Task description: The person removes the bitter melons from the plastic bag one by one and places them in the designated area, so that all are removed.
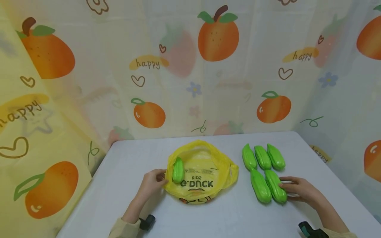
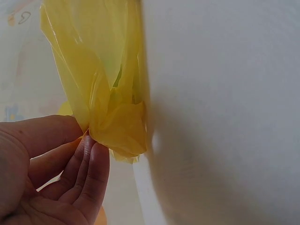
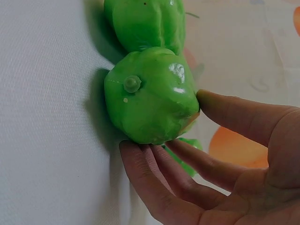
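A yellow plastic bag (image 1: 220, 165) lies on the table with its mouth spread wide. Inside, at its left part, is a glossy green toy vegetable (image 1: 178, 170), long and ribbed. My left hand (image 1: 152, 183) pinches the bag's left edge between thumb and fingers; the left wrist view shows the gathered plastic (image 2: 117, 122) at the fingertips. To the right lie several similar vegetables in two rows. My right hand (image 1: 302, 189) holds the near-right green vegetable (image 1: 275, 186), thumb on top and fingers along its outer side. The right wrist view shows its nubbed end (image 3: 150, 96) resting on the table.
The far row holds three green vegetables, including a middle one (image 1: 263, 157); another near one (image 1: 260, 186) lies beside the held one. All rest on a white table (image 1: 208, 219). A curtain (image 1: 238, 76) printed with oranges stands behind and at the sides.
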### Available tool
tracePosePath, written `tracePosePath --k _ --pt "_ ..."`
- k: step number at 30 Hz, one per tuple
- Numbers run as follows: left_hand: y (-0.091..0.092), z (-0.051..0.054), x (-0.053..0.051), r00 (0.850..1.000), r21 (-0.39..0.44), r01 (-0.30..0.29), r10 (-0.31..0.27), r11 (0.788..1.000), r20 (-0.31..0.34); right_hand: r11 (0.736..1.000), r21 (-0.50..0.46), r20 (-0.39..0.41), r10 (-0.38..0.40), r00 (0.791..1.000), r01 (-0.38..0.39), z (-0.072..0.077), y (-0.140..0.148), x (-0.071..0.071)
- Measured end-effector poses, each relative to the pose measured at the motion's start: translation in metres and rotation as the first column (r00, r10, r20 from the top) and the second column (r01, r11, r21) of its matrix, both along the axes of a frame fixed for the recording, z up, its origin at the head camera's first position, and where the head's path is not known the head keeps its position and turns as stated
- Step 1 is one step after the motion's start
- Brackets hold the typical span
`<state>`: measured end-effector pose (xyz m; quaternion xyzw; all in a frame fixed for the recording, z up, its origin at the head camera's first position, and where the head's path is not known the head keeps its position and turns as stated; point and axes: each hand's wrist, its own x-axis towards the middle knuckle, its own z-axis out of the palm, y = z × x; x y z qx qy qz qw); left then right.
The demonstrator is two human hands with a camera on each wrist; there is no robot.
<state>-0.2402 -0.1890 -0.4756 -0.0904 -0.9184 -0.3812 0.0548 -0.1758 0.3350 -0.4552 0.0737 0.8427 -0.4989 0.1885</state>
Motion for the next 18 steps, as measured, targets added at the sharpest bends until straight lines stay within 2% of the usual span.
tracePosePath --k 10,18 --pt "0.001 0.003 0.000 1.000 0.010 0.004 -0.004 1.000 -0.007 1.000 -0.005 -0.014 -0.006 1.000 0.006 0.004 0.002 0.002" --pt "0.001 0.001 -0.001 1.000 0.000 0.008 -0.008 1.000 0.003 1.000 0.018 -0.070 0.002 0.998 -0.001 0.014 0.008 0.004"
